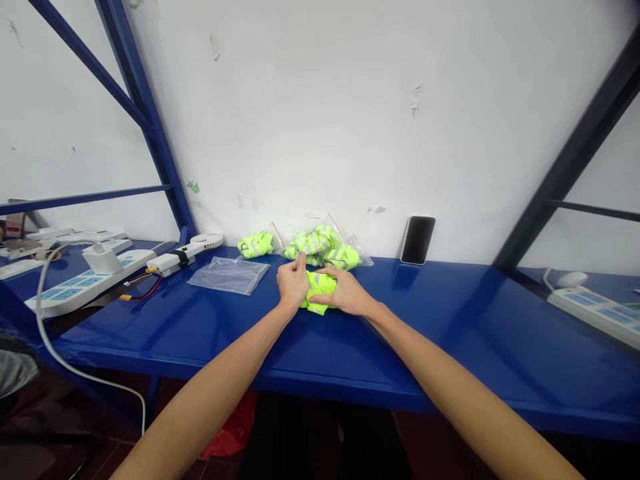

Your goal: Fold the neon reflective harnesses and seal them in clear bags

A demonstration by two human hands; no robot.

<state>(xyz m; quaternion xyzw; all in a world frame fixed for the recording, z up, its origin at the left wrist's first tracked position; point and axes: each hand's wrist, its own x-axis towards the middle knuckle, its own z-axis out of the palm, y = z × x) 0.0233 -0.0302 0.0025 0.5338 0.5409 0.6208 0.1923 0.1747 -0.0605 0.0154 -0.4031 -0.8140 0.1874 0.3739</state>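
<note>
A fluorescent yellow reflective vest (321,284) with silver strips lies bundled on the blue table between my hands. My left hand (293,283) is closed at the bundle's left edge, thumb pointing up; its fingertips are partly hidden. From the right, my right hand (350,292) grips the bundle, fingers over the far side and thumb along the near side. Just beyond it are several similar bundles in clear bags, among them one bagged bundle (315,241) and, farther left, another bagged bundle (257,245). A flat clear plastic bag (230,275) rests left of my left hand.
A phone (418,240) leans against the white wall at the back. Left on the table (450,333) are a power strip (85,283), a white handheld fan (193,252) and a connector cable (150,288). Another power strip (597,310) is at the right, beyond a frame post.
</note>
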